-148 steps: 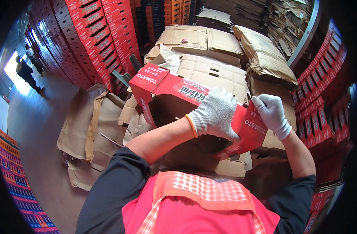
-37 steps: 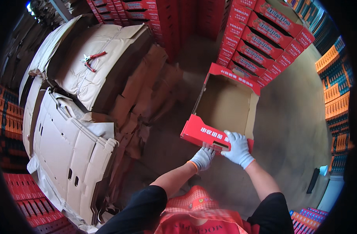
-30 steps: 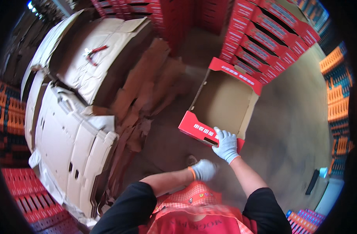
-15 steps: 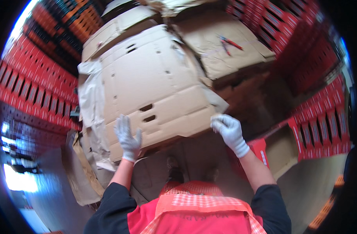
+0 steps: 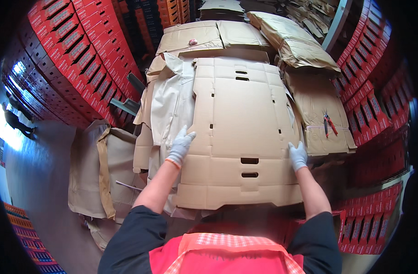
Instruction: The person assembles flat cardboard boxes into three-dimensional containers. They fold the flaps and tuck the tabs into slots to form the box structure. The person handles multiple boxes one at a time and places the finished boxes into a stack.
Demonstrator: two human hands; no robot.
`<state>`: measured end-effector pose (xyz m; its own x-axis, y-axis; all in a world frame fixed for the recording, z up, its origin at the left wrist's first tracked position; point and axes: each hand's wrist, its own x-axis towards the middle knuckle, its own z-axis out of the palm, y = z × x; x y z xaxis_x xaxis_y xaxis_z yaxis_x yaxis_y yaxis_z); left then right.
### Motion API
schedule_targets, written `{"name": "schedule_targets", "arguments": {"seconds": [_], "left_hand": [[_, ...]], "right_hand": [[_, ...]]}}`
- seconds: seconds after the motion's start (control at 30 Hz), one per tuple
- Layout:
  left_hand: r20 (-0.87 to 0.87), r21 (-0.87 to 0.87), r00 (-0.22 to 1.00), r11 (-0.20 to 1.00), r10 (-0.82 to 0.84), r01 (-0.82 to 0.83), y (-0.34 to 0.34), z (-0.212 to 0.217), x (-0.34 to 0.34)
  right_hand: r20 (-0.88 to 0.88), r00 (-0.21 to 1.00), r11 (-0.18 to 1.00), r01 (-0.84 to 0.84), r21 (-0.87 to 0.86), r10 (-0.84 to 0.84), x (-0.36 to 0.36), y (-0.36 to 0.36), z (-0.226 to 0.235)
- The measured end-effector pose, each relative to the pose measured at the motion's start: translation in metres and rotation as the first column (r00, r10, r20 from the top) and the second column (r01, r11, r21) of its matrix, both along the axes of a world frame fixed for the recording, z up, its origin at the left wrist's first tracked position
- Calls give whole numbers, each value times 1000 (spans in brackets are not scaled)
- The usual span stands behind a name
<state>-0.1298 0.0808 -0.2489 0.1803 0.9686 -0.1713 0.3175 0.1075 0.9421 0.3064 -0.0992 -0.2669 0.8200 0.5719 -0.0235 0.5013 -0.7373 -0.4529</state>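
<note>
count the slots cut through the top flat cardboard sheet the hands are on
About 10 in the cardboard sheet: two at the far end, two wide ones nearest the person, small ones along both sides. Left hand and right hand may hide others.

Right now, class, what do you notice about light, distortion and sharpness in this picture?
Head view: fisheye bends the red crate stacks toward a black rim; daylight glares white at the far left edge; the cardboard sheet is evenly lit and sharp, as are the left hand and right hand; the vest at the bottom is slightly soft.
</note>
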Motion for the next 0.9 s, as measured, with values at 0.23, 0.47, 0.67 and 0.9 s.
{"name": "schedule_targets", "arguments": {"seconds": [0.23,0.47,0.67,0.9], "left_hand": [[544,-506,839,790,-19,346,19,11,-45],[-586,262,806,960,75,101,-84,7,144],[-320,529,945,840,68,119,-49,-5,83],[-947,263,256,-13,-195,965,-78,52,-49]], "right_hand": [[-923,357,984,45,173,146,60,-46,49],[-6,832,813,-541,215,555,-116,-7,27],[75,701,635,-681,364,709,-93,-17,43],[528,-14,184,-929,-320,849,41,-111,73]]}}
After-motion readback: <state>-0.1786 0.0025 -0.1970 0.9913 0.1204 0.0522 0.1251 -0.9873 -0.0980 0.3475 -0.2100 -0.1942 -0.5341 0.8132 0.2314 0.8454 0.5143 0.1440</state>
